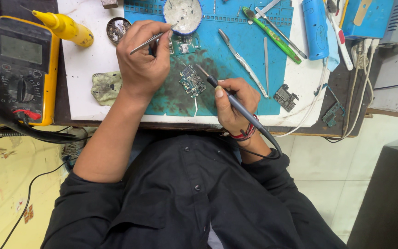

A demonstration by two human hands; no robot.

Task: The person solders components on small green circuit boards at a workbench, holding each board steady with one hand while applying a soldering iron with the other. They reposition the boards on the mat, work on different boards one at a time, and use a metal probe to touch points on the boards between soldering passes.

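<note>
Soldering iron (236,102): slim dark pen-type tool, gripped pencil-fashion in the right hand (233,105), fingers (219,91) clamped around the barrel just behind the metal tip; long axis runs diagonally, tip pointing up-left toward the circuit board (192,80), cord trailing down-right past the wrist. Judged light and rigid, with a tip to be kept clear of skin; best held on the insulated barrel, as here. Tweezers (149,42): thin metal, pinched in the left hand (143,57), fingers closed on the shaft; long axis slants up-right, points toward the small round tin (183,14) at the far edge of the mat. Judged light, springy and slippery. Circuit board: small green populated board lying flat on the stained blue work mat (249,50), between the two hands, long axis roughly up-down with a slight lean; judged light, stiff, fragile, best taken by its edges. Nearby on the table (93,60): yellow multimeter (24,69) at left, yellow squeeze bottle (65,27), soiled cloth (106,87), spare tools (272,34) laid on the mat, further board pieces (285,97) at right.
</note>
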